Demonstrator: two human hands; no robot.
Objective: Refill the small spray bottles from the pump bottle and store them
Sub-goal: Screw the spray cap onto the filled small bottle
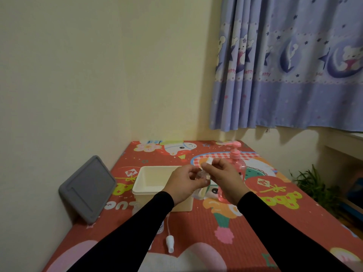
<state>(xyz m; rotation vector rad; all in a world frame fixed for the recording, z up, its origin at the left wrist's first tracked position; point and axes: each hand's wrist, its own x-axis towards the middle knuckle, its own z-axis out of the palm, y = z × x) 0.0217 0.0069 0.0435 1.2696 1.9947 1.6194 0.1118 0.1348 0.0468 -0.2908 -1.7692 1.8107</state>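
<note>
Red cartoon mat [196,228], cream wall; left hand [184,184], right hand [225,179] both pinching spray bottle [203,174].

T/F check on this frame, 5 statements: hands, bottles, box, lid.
1. Both hands hold a small spray bottle above the table. True: left hand on the clear body, right hand at the white spray cap.
2. The pink pump bottle lies on its side. False: it stands upright behind the right hand.
3. The cream storage box is open. True: no lid is on it.
4. The grey lid lies flat on the mat. False: it leans tilted against the wall.
5. A loose spray head with tube lies on the mat near the left forearm. True.
</note>
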